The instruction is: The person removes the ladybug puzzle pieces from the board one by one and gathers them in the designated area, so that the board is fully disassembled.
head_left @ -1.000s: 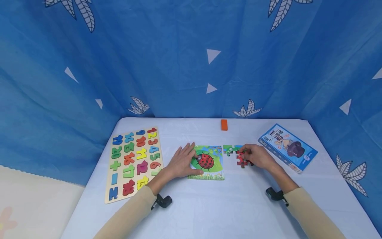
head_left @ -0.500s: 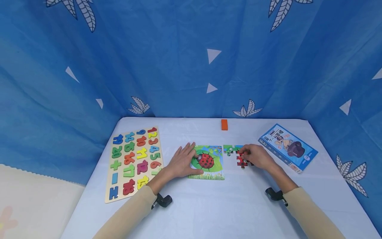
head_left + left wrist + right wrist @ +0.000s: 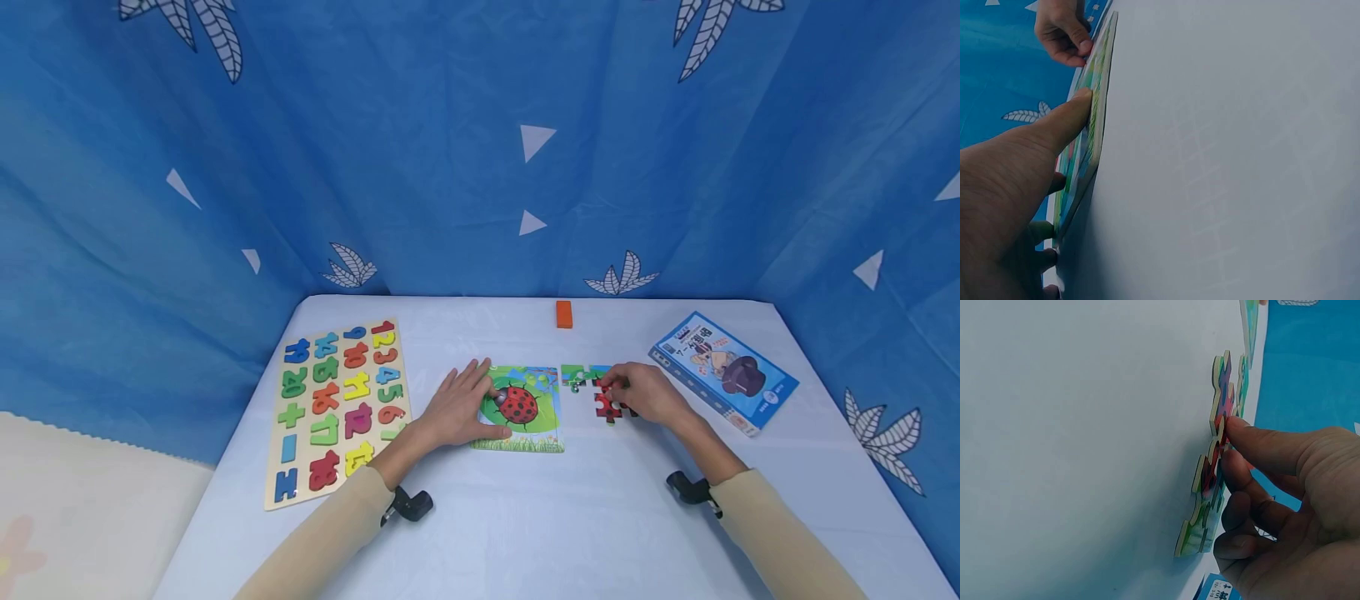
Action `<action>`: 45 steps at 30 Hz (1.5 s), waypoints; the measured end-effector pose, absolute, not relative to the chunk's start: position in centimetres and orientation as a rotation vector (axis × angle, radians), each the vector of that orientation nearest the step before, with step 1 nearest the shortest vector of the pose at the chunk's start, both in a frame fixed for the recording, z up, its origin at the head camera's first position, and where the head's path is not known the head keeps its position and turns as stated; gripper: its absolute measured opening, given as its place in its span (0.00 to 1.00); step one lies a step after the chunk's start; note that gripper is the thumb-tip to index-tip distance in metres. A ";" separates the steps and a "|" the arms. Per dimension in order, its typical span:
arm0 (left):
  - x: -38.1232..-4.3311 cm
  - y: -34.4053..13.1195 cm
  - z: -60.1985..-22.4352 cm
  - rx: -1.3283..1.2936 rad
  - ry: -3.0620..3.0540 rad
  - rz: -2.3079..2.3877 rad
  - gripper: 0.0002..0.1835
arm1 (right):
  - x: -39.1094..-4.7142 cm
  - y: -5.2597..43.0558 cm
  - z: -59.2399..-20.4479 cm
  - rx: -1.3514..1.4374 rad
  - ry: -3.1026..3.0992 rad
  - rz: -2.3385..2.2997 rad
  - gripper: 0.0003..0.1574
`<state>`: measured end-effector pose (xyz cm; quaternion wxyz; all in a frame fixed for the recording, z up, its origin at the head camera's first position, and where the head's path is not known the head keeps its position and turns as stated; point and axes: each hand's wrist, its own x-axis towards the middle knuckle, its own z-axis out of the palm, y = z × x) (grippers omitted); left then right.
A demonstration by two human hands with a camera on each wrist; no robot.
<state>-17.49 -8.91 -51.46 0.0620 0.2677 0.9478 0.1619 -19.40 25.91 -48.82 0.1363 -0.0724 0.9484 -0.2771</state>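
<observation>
Blue cardboard box point(image 3: 723, 371) is noted at far right, tilted; a dark hat and Chinese characters are printed on it, too small to be read with certainty. On the wooden number board point(image 3: 302, 454) at left, the numerals 1–6 and 9–20 and a plus sign can be read.

The ladybug picture board point(image 3: 525, 408) is lying flat between the hands, its left side touched by the left hand point(image 3: 461, 410), whose fingers are extended and spread, with the thumb laid on the near edge. A red jigsaw piece point(image 3: 1214, 453) is pinched between thumb and forefinger of the right hand point(image 3: 652, 392); more jigsaw pieces point(image 3: 573, 375) are grouped just right of the board. The hands are held apart.

An orange block point(image 3: 564, 314) is placed near the back edge. The table is covered by white cloth point(image 3: 570, 517) and enclosed by blue curtains point(image 3: 450, 183) printed with white leaves and triangles. Beige sleeves point(image 3: 330, 521) are worn.
</observation>
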 end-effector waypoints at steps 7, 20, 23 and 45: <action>-17.5 -8.9 -51.5 0.810 2.868 0.494 0.32 | -19.5 26.0 -48.7 -0.222 2.751 -0.792 0.11; -17.4 -9.0 -51.4 0.811 2.871 0.464 0.33 | -19.5 26.2 -48.9 -0.223 2.739 -0.812 0.11; -17.5 -9.1 -51.4 0.823 2.857 0.464 0.32 | -19.4 26.4 -48.8 -0.242 2.742 -0.823 0.12; -19.0 -10.9 -50.7 0.892 2.675 0.557 0.37 | -19.5 19.0 -49.1 -0.494 2.679 -1.054 0.10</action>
